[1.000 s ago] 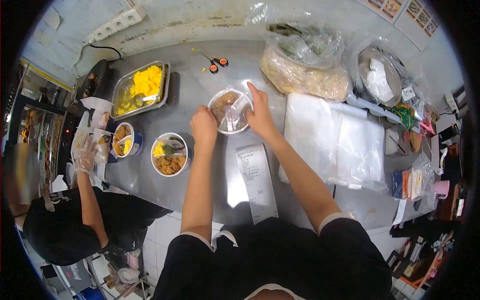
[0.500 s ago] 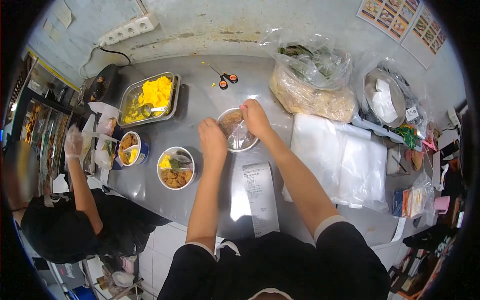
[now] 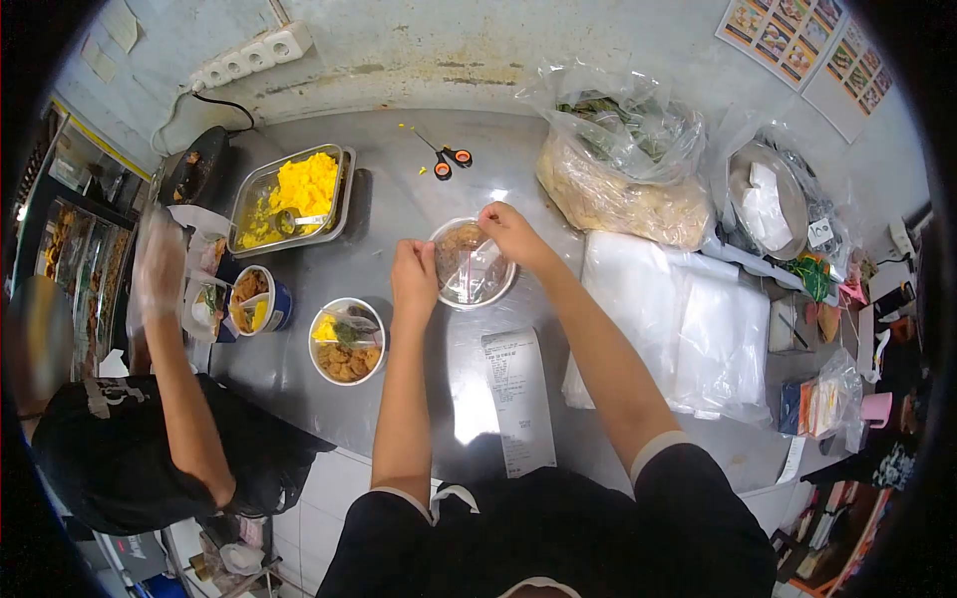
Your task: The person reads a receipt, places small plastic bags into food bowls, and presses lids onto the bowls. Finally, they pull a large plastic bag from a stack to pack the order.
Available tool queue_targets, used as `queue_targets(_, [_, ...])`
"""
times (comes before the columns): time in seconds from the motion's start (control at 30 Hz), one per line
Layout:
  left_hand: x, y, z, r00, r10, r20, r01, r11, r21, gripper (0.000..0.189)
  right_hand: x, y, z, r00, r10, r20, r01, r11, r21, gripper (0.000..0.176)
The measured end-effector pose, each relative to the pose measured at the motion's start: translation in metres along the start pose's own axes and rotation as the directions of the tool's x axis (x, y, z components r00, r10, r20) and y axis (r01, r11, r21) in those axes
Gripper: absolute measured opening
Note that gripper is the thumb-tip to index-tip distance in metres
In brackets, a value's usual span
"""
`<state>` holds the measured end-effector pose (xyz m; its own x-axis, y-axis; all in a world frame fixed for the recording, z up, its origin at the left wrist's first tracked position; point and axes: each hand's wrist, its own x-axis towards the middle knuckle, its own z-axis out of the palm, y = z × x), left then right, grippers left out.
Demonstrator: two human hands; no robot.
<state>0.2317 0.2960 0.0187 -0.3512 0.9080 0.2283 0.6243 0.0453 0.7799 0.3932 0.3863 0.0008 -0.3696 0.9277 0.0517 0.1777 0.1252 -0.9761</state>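
A round white bowl with brown food inside stands before me, its top looking covered by a clear lid. At its left rim, my left hand has its fingertips pinched together. My right hand is also closed, with thumb and finger together at the upper right rim. What either pinch holds is too small to make out. Below the bowl lies a long printed receipt. Left of my left forearm sits a second bowl with brown pieces, yellow food and a small packet.
Scissors lie behind the bowl. A glass dish of yellow food and another filled tub are left, near a co-worker's gloved hand. Clear plastic bags and a large filled bag occupy the right.
My left hand has turned slightly and shifted left, its fingers now pinched at the rim. My right hand stays nearly in place. The co-worker's gloved hand has moved nearer and blurs.
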Motion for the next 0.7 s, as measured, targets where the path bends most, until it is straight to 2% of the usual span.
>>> queue_targets(0.03, [0.0,0.0,0.0,1.0,-0.02,0.005,0.02,1.0,-0.002,0.023,0.002,-0.005,-0.003,0.995,0.085,0.051,-0.088,0.995,0.055,0.018])
queue_targets(0.13, [-0.001,0.007,-0.001,0.997,0.051,-0.064,-0.052,0.999,-0.007,0.024,0.013,-0.012,-0.013,0.987,0.112,0.113,-0.123,0.988,0.093,0.018])
queue_targets(0.23, [-0.002,0.002,0.002,0.993,0.081,-0.089,-0.078,0.996,0.04,0.023,0.017,-0.02,-0.015,0.99,0.083,0.118,-0.087,0.996,0.023,0.017])
queue_targets(0.33, [-0.002,0.004,0.003,0.995,0.048,-0.089,-0.041,0.996,0.078,0.023,0.021,-0.027,-0.017,0.978,0.089,0.186,-0.09,0.996,-0.001,0.016])
queue_targets(0.43, [-0.002,0.0,0.006,0.993,0.066,-0.1,-0.059,0.996,0.073,0.023,0.022,-0.033,-0.019,0.973,0.112,0.204,-0.123,0.991,0.045,0.016])
queue_targets(0.53, [0.0,-0.008,0.007,0.986,0.125,-0.11,-0.119,0.991,0.065,0.024,0.026,-0.026,-0.013,0.986,-0.099,0.134,0.127,0.966,-0.225,0.017])
queue_targets(0.63, [0.002,-0.013,0.009,0.99,0.09,-0.108,-0.082,0.994,0.075,0.026,0.025,-0.02,-0.004,0.993,-0.102,0.055,0.115,0.93,-0.35,0.017])
queue_targets(0.7, [0.002,-0.013,0.01,0.993,0.053,-0.103,-0.047,0.997,0.06,0.027,0.025,-0.019,-0.004,0.992,-0.107,0.065,0.124,0.902,-0.413,0.017])
